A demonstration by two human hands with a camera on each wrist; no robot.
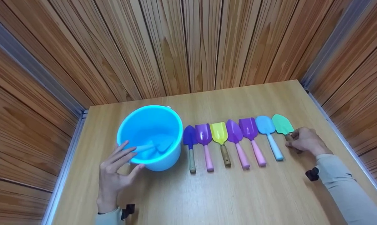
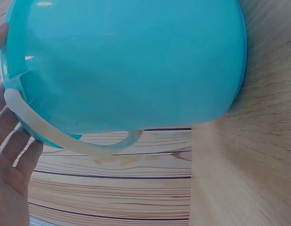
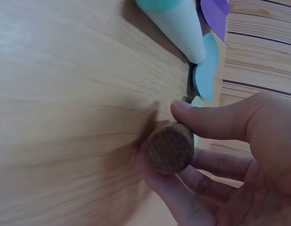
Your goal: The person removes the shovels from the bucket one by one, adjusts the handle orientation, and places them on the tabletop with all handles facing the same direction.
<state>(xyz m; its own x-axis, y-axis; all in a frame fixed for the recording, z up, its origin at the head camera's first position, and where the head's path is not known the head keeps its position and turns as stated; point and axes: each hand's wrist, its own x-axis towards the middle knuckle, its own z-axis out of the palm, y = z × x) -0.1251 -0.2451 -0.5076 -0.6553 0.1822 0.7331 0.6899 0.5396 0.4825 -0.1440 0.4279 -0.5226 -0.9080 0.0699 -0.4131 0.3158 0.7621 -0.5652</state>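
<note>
A blue bucket (image 1: 149, 136) with a pale handle (image 2: 65, 141) stands on the table. My left hand (image 1: 115, 175) is at its near left rim, fingers spread and fairly straight, touching the rim. Inside lies a light blue toy shovel (image 1: 154, 147). On the right, my right hand (image 1: 307, 140) pinches the brown wooden handle (image 3: 170, 148) of a green toy shovel (image 1: 283, 124) between thumb and fingers. This green one is the rightmost of a row of toy shovels. Next to it lies a blue shovel (image 1: 266, 125) with a light blue handle.
Between bucket and blue shovel lie a purple shovel (image 1: 248, 127), another purple one (image 1: 234, 131), a yellow one (image 1: 219, 132), a square purple one (image 1: 203, 133) and a dark blue one (image 1: 190, 135). Wood-plank walls (image 1: 201, 47) enclose the table (image 1: 207, 200) behind and at both sides.
</note>
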